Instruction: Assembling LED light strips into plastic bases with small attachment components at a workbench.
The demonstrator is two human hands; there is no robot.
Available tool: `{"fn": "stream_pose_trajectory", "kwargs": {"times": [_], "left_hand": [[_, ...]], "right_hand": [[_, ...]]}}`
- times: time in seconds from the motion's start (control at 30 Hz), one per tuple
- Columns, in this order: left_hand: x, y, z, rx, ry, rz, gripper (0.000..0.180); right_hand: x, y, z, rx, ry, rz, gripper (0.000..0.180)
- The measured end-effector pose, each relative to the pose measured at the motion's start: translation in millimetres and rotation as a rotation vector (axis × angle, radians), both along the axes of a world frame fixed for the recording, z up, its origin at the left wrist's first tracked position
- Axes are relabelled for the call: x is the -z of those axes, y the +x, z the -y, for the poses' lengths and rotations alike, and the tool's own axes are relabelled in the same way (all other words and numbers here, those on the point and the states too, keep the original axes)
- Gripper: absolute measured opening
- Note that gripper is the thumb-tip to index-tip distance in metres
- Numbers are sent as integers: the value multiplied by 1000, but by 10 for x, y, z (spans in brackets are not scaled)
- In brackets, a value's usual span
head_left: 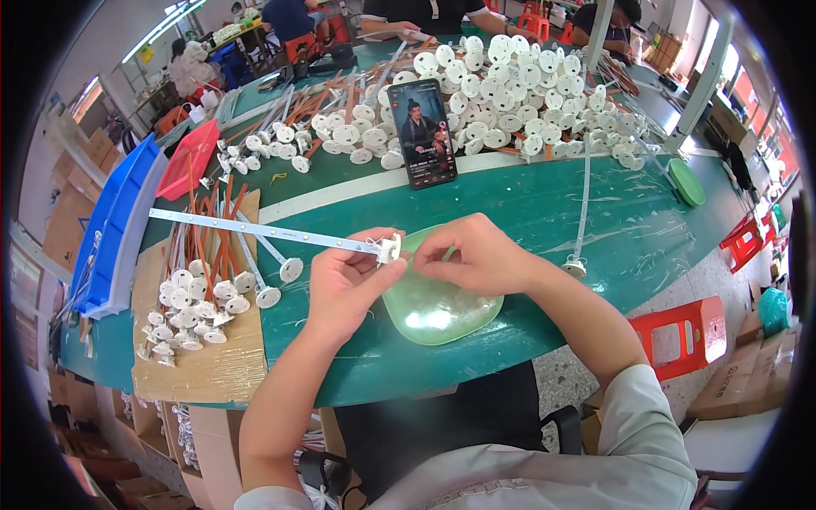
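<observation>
My left hand (344,285) is closed round the end of an LED light strip (268,231), where a white round cap (390,247) is fitted. The strip runs from my fingers up and left, past the cardboard. Just right of the cap, my right hand (484,255) has its thumb and forefinger pinched together; whatever is between them is too small to make out. Beneath both hands lies a shallow green tray (442,319) with small translucent bits in it.
Capped strips (191,306) lie on a cardboard sheet (212,370) at left, beside blue bins (119,229) and a red basket (189,160). A phone (422,133) leans against a large heap of capped strips (510,102). A red stool (680,338) stands right; other people sit beyond.
</observation>
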State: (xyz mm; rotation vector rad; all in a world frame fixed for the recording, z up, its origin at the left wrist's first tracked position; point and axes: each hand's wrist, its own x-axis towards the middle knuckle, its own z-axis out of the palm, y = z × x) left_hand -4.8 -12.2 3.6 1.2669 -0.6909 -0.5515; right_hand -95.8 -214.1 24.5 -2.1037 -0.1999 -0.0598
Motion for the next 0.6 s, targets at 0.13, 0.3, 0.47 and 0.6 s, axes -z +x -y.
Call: {"fn": "stream_pose_trajectory", "kwargs": {"times": [0.13,0.3,0.47,0.6], "left_hand": [[35,3,11,0,-9,-1,40],[4,-14,-5,-10,-12,-32,40],[2,-28,-31,64,-17,-36,41],[49,-59,-4,108,-10,21,44]], "right_hand": [[35,-1,40,-30,30,103,11],[21,-37,-37,31,295,-83,12],[111,39,-7,150,471,13,10],[78,50,-1,225,460,41,9]]}}
